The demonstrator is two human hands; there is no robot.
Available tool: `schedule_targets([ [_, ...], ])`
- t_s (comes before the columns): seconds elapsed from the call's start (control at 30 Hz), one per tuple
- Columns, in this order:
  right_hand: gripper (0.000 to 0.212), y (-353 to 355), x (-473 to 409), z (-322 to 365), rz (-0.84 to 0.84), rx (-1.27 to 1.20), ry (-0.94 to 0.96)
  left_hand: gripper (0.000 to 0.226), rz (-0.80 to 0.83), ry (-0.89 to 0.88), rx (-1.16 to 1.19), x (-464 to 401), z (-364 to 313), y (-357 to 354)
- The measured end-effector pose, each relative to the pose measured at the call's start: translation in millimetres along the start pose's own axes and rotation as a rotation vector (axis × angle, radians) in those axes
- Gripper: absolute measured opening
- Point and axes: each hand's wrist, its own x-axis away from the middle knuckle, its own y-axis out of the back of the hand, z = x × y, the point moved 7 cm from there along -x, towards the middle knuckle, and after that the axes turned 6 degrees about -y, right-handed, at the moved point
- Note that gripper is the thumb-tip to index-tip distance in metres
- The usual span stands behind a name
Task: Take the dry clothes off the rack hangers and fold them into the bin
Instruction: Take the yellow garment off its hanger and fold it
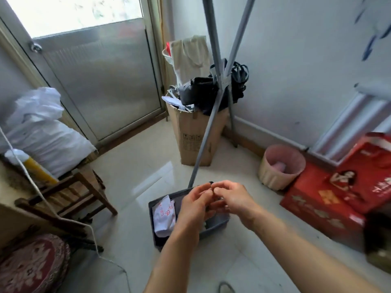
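My left hand [193, 206] and my right hand [236, 199] meet fingertip to fingertip over the dark grey bin [152, 220] on the floor. Between the pinched fingers sits a small dark item [211, 183]; it is too small to tell what it is. A folded white cloth with red print [165, 216] lies in the bin's left half. My hands hide the bin's right half. The grey metal drying rack [213, 45] rises behind the bin, and one leg [200, 149] slants down to the floor just beyond it. No hangers or hanging clothes are in view.
A tall cardboard box [193, 140] stuffed with bags stands behind the rack leg. A pink basket [281, 166] and red gift boxes [325, 201] are on the right. A wooden chair [69, 193], white sacks [40, 132] and a white cord [38, 187] are on the left.
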Motion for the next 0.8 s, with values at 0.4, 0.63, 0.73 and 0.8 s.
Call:
schedule_targets([
  [0.4,0.016,201.0,187.7,-31.3,-0.361,-0.239,0.152,0.017,0.424,-0.098,-0.168,117.7,-27.7,-220.8],
  [0.63,0.016,304.4,304.3,-88.6,-0.539,-0.303,0.150,0.017,0.612,-0.117,-0.208,206.2,-2.1,-344.4],
  [0.73,0.016,358.6,362.6,-120.2,-0.622,-0.331,0.168,0.018,0.711,-0.126,-0.223,254.4,14.8,-408.9],
  [0.8,0.016,394.3,402.4,-145.4,-0.682,-0.347,0.182,0.016,0.771,-0.139,-0.242,289.0,30.4,-452.8],
])
